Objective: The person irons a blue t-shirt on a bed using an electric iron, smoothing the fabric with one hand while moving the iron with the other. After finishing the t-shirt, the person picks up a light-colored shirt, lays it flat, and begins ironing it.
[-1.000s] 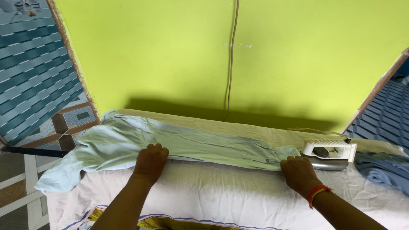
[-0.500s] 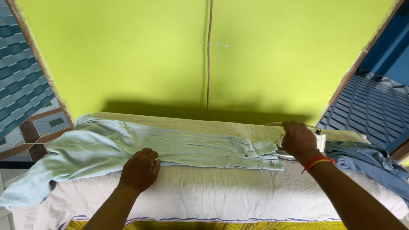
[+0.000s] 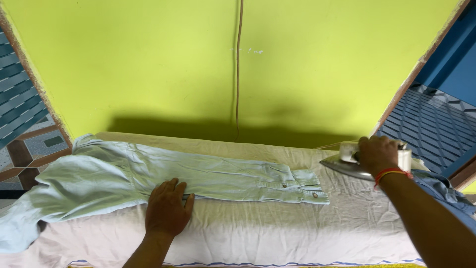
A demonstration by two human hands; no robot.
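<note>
Left hand (image 3: 167,209) flat, fingers spread slightly, palm pressed down at about 7 o'clock in the view, fingertips on the near edge of the shirt (image 3: 148,174). Shirt pale blue, laid lengthwise along the padded board (image 3: 277,233), sleeve stretched toward 3 o'clock and ending in a buttoned cuff (image 3: 307,188). Body of the shirt bunched toward 9 o'clock, its far end spilling over the board's edge and cut off by the frame.

Right hand (image 3: 378,154) at about 3 o'clock, closed around the handle of the iron (image 3: 349,161). Iron lifted and tilted, metal soleplate showing below the knuckles, nose pointing toward the cuff but apart from it (handle itself almost wholly hidden by the fingers). Red thread band (image 3: 390,173) around the right wrist.

Cord (image 3: 238,69) hanging down the green wall (image 3: 148,59) at 12 o'clock, lower end lost behind the board. Darker blue cloth (image 3: 448,196) at 4 o'clock, mostly hidden behind the right forearm. Tiled floor (image 3: 25,144) at 9 o'clock.
</note>
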